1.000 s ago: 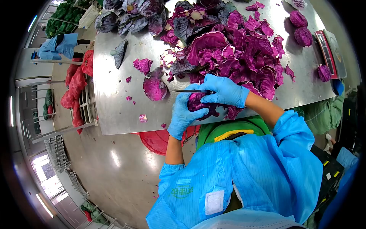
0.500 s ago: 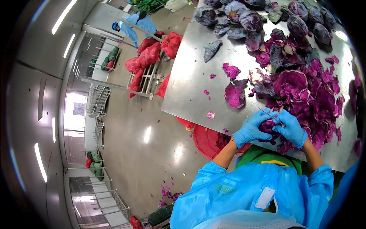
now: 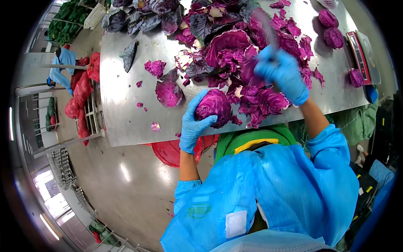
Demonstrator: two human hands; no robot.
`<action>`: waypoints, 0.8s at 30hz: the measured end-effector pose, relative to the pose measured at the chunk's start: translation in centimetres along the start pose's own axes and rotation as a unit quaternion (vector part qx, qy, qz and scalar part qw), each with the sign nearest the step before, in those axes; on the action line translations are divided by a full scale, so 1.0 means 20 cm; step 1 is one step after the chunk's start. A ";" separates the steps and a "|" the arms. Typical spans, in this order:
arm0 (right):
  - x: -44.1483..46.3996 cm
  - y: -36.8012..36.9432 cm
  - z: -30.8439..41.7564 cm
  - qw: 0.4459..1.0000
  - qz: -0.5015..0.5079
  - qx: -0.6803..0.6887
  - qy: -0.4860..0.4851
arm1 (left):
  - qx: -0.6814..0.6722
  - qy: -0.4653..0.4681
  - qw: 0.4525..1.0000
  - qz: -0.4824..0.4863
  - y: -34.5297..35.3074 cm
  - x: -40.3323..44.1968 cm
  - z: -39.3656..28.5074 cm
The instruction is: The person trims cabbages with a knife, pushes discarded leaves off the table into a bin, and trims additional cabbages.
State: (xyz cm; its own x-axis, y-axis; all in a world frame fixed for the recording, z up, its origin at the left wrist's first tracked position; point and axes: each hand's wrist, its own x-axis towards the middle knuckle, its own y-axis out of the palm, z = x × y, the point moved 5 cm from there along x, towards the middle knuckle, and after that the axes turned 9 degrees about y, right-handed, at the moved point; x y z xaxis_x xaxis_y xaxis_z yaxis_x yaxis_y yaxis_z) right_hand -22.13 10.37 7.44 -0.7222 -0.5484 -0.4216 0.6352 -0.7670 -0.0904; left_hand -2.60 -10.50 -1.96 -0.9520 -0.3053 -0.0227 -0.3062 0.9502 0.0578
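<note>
My left hand (image 3: 194,128), in a blue glove, holds a round purple cabbage (image 3: 213,108) near the table's front edge, thumb and fingers around its left side. My right hand (image 3: 282,74), also gloved, is raised to the right over the loose leaves, closed on the handle of a knife (image 3: 268,27). The knife's blade is smeared by motion and points away from me. Under and behind my right hand lies a large heap of purple leaves (image 3: 233,44). A single cupped leaf (image 3: 168,93) rests left of the cabbage.
Dark untrimmed cabbages (image 3: 115,21) lie at the metal table's (image 3: 121,122) back left. Trimmed purple cabbages (image 3: 333,38) and a red-and-white device (image 3: 358,59) are at the right. Red sacks (image 3: 82,90) stand on a rack at the left, beside a person in blue (image 3: 63,63).
My right hand has moved away from the cabbage, up and to the right, with the knife. The left hand still holds the cabbage. The view swung left, then back.
</note>
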 end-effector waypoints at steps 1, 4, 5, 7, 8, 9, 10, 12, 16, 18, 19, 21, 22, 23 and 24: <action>0.01 -0.11 0.07 0.994 -0.086 0.007 -0.073 | -0.014 0.003 1.000 -0.023 0.00 0.00 -0.01; -0.01 -0.24 -0.02 0.935 -0.233 -0.162 -0.212 | -0.019 0.032 0.997 -0.067 0.04 -0.02 -0.03; -0.02 -0.19 -0.11 0.960 -0.174 -0.119 -0.184 | 0.063 0.067 0.994 -0.065 0.05 -0.02 -0.05; -0.08 0.05 -0.20 0.963 -0.069 -0.134 -0.224 | 0.230 0.137 0.962 -0.056 0.08 -0.03 -0.12; -0.11 0.16 -0.23 0.983 0.001 -0.124 -0.138 | 0.219 0.088 0.969 -0.074 0.10 -0.04 -0.13; -0.09 0.27 -0.27 0.979 0.052 -0.133 -0.148 | 0.238 0.091 0.963 -0.088 0.11 -0.06 -0.14; -0.06 0.35 -0.30 0.984 0.098 -0.095 -0.115 | 0.257 0.094 0.956 -0.103 0.13 -0.07 -0.15; 0.03 0.48 -0.39 0.981 0.089 -0.125 -0.117 | 0.302 0.120 0.937 -0.130 0.15 -0.10 -0.15; 0.08 0.53 -0.48 0.986 0.079 -0.111 -0.100 | 0.360 0.154 0.903 -0.176 0.19 -0.15 -0.15; 0.08 0.53 -0.49 0.987 0.106 -0.105 -0.061 | 0.356 0.175 0.893 -0.214 0.21 -0.18 -0.17; 0.09 0.52 -0.49 0.986 0.118 -0.104 -0.044 | 0.362 0.142 0.895 -0.217 0.20 -0.18 -0.16; 0.10 0.52 -0.51 0.988 0.124 -0.074 -0.049 | 0.374 0.073 0.898 -0.220 0.17 -0.23 -0.15; 0.11 0.52 -0.50 0.986 0.128 -0.091 -0.056 | 0.435 0.095 0.871 -0.210 0.18 -0.24 -0.17; 0.12 0.52 -0.50 0.983 0.133 -0.106 -0.063 | 0.364 0.079 0.902 -0.217 0.16 -0.25 -0.13; 0.11 0.52 -0.48 0.977 0.109 -0.139 -0.120 | 0.292 0.061 0.928 -0.221 0.12 -0.26 -0.09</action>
State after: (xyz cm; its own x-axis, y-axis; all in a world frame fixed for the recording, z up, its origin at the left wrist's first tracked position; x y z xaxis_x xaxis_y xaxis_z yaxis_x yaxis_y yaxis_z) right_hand -14.44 4.32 -3.02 -0.5837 -0.7764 -0.2375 0.8068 -0.5218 -0.2772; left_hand 1.65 -6.67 0.18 -0.7379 -0.6444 0.2005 -0.6469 0.5907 -0.4823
